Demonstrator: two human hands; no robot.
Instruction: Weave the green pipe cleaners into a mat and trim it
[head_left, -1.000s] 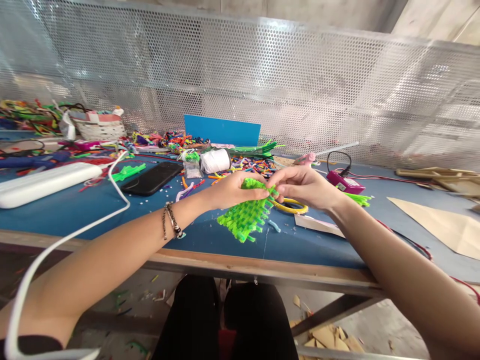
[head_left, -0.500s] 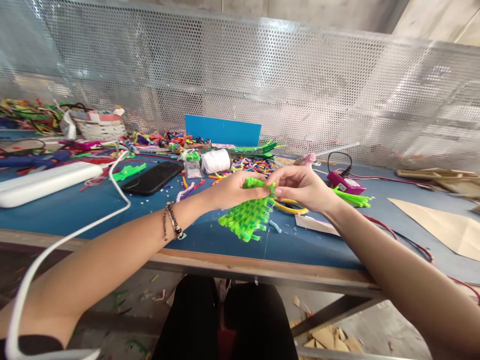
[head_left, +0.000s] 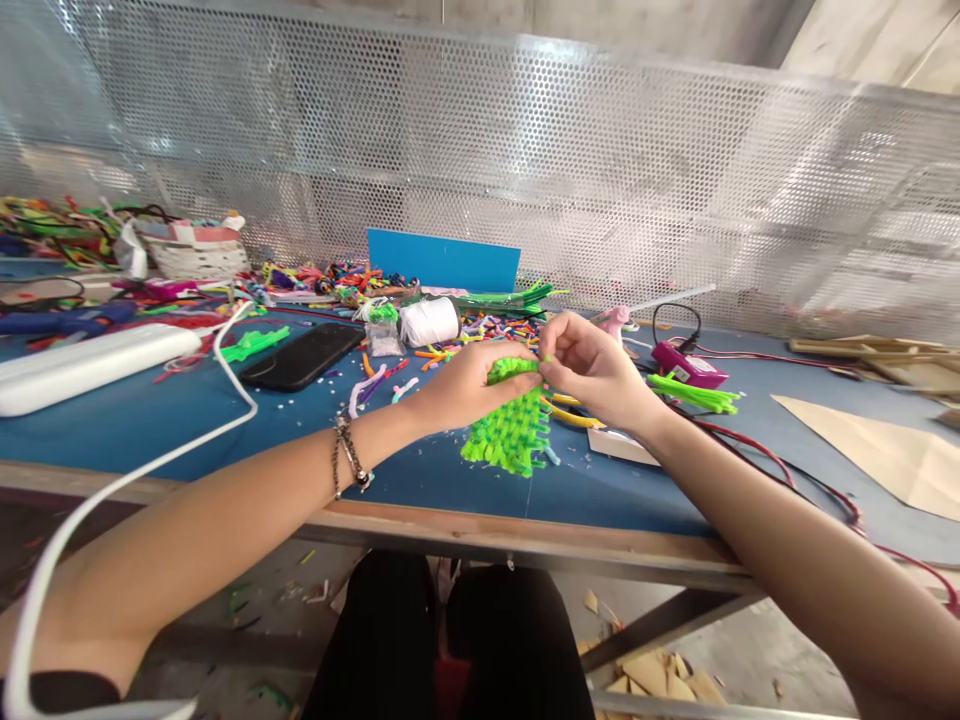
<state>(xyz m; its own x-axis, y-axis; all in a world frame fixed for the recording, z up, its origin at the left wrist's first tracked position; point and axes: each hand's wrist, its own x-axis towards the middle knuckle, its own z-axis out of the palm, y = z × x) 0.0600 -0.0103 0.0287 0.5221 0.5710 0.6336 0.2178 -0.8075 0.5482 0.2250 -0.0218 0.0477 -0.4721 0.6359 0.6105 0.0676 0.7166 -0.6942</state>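
Observation:
A woven bright green pipe-cleaner piece hangs above the front of the blue table, its short strand ends sticking out along the right edge. My left hand is closed on its upper part, thumb across the front. At the top right corner my right hand pinches with thumb and fingertips; a bit of green shows between the fingers. Behind the hands lie a white spool of thread and scattered short coloured pipe-cleaner bits. A yellow ring-like strip lies just below my right hand.
A black phone, a white power strip and its cable lie on the left. Green pipe cleaners, a magenta box and a beige sheet are on the right. Perforated metal mesh stands behind.
The green woven piece has turned to hang more upright and shifted slightly right. My right hand's fingers have curled more and risen slightly at its corner.

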